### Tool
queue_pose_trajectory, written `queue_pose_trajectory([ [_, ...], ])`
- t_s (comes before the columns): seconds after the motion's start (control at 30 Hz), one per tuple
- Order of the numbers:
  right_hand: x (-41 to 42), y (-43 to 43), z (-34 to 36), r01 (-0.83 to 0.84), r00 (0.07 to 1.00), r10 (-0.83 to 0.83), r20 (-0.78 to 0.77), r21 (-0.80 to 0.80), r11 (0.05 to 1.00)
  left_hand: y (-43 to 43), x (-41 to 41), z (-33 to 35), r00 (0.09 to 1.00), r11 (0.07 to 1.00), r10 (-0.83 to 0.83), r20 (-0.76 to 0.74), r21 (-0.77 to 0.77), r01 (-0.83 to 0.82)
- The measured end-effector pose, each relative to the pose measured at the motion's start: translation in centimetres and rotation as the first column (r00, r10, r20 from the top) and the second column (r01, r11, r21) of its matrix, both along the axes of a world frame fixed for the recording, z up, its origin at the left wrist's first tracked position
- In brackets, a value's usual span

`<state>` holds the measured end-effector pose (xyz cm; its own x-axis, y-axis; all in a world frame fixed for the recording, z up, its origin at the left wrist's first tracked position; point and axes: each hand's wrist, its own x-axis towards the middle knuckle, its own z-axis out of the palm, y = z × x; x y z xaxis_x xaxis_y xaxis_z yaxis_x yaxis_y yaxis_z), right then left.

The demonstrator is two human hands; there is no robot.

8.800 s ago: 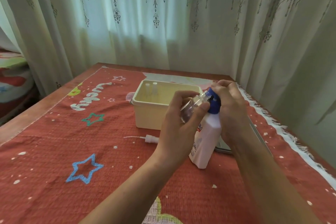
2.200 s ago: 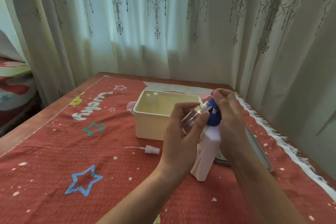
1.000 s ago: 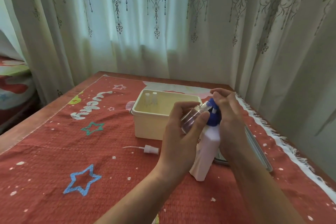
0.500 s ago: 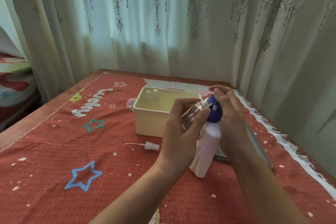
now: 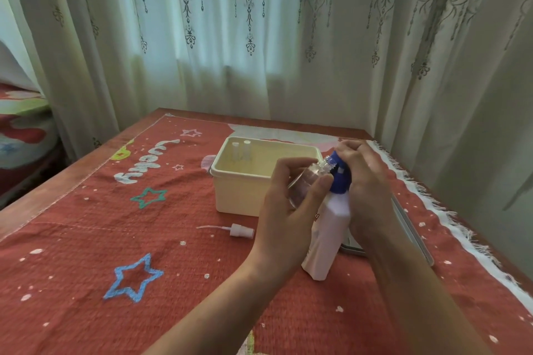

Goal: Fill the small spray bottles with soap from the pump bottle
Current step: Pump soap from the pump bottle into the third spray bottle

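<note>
A white pump bottle with a blue pump head stands on the red cloth. My right hand is wrapped over the pump head from the right. My left hand grips a small clear spray bottle, tilted, its open neck up against the pump head. The nozzle itself is hidden. A white spray cap with its thin tube lies on the cloth to the left. Two more small bottles stand in the cream tub.
The tub sits just behind my hands. A flat grey tray or lid lies under and right of the pump bottle. The table's fringed cloth edge runs along the right. Curtains hang close behind the table.
The view has shifted slightly. Both hands stay at the pump head, the small bottle still held against it. I see no clear movement of the bottles.
</note>
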<state>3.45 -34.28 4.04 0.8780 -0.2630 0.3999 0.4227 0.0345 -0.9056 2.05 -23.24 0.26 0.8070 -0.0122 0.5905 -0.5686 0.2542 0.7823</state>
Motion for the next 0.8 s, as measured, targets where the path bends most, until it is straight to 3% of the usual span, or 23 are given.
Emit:
queue_pose_trajectory([
  [0.8,-0.01,-0.15,-0.24,-0.025,0.999,0.024,-0.040,-0.010,1.000,0.09,-0.26,0.35,1.000,1.000,-0.003,-0.023,0.011,0.004],
])
